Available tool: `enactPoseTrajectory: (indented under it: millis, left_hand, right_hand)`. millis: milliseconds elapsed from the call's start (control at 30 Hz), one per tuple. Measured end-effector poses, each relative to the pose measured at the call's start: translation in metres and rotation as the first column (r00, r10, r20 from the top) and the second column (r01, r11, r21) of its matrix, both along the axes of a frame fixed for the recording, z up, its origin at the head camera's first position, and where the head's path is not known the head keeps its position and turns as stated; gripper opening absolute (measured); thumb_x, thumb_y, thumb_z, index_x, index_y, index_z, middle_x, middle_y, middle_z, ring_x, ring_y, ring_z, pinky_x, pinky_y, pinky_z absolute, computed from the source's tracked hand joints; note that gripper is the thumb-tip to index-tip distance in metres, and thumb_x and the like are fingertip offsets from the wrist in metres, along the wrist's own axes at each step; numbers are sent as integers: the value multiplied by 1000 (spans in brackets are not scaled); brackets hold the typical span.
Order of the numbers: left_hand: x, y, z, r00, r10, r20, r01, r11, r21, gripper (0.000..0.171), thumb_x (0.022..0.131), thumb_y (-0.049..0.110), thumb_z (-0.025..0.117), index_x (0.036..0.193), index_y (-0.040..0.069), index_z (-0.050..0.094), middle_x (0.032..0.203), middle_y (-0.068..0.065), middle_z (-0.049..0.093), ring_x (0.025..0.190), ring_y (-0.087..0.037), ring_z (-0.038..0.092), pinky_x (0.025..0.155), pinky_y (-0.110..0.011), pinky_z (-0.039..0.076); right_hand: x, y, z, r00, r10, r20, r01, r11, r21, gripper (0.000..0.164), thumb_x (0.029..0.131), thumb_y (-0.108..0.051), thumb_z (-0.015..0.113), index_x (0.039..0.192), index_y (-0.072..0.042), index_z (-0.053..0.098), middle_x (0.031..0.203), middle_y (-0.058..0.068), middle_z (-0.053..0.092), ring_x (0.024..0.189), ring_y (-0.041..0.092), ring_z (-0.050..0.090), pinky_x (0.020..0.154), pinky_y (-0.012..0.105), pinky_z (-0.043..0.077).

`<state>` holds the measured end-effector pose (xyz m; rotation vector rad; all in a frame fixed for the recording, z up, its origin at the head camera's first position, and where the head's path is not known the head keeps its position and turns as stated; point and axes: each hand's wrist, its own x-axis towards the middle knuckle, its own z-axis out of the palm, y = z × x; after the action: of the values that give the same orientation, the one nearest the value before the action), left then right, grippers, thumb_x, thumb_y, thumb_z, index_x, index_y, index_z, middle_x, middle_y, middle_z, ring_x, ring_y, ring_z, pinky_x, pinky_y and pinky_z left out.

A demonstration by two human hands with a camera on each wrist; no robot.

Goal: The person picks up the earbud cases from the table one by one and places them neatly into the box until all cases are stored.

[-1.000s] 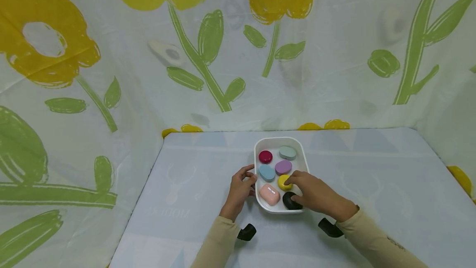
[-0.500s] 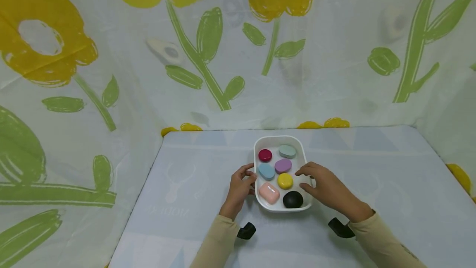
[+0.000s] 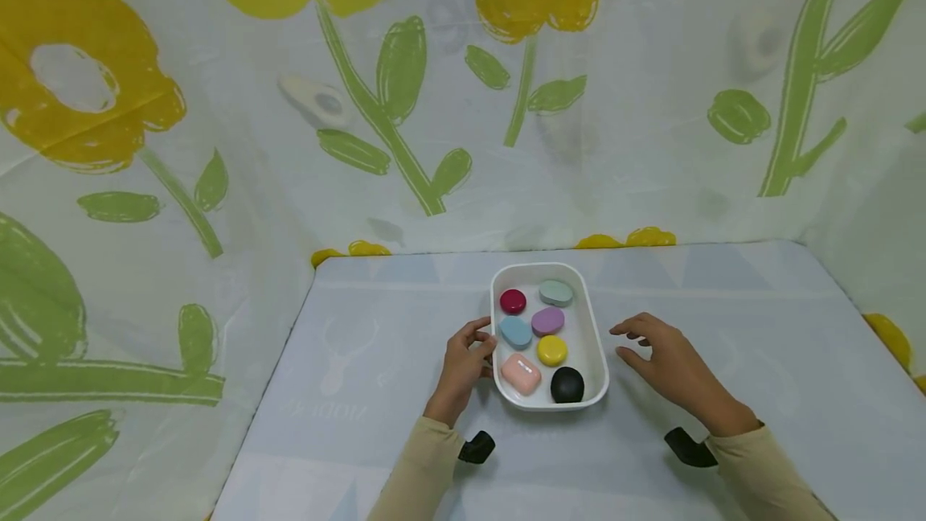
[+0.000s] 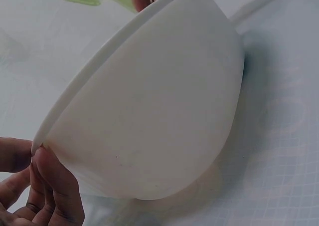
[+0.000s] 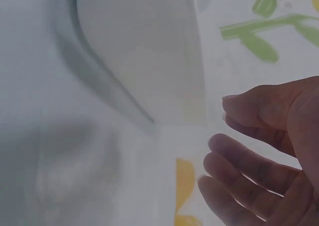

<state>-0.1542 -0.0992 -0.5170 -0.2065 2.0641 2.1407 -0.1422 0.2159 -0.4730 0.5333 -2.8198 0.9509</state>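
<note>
A white rounded rectangular tub (image 3: 597,336) stands on the table, holding several smooth rounded pieces. Among them are a red one (image 3: 513,301), a pale green oval (image 3: 555,293), a purple oval (image 3: 547,321), a blue one (image 3: 516,332), a yellow round one (image 3: 552,350), a pink block (image 3: 521,374) and a black one (image 3: 567,385). My left hand (image 3: 464,364) pinches the tub's left rim; thumb and finger meet on it in the left wrist view. To the right of the tub, apart from it, hovers my right hand (image 3: 669,360), fingers loosely bent and holding nothing.
The pale patterned tabletop (image 3: 347,432) reaches to a flower-printed curtain (image 3: 615,167) at the back and sides. A black wrist mount (image 3: 477,448) sticks out from the left sleeve, and another black mount (image 3: 690,448) from the right.
My right hand has drawn away from the yellow and black pieces, out over the tub's right rim. Both pieces stay in the tub. The left hand keeps its place on the rim.
</note>
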Motion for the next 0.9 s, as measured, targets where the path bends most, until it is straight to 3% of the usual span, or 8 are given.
enactPoseTrajectory:
  millis: [467,900]
  left_hand:
    - [1,-9,-2,1000,-25,14,25,999,38,43,106,6,60,149,0,56,106,-8,59,67,-11,57,54,-23,53]
    - [3,-17,-6,997,-70,29,69,996,52,46,109,11,59,153,1,52,113,-11,60,74,-12,58,59,-23,55]
  right_hand:
    - [8,24,-24,999,-40,3,41,999,-25,29,89,4,80,117,0,74,114,15,71,100,35,70,83,52,61]
    - [4,44,-41,996,-93,5,93,996,-4,27,90,3,79,116,2,73,115,19,71,99,38,69,80,51,61]
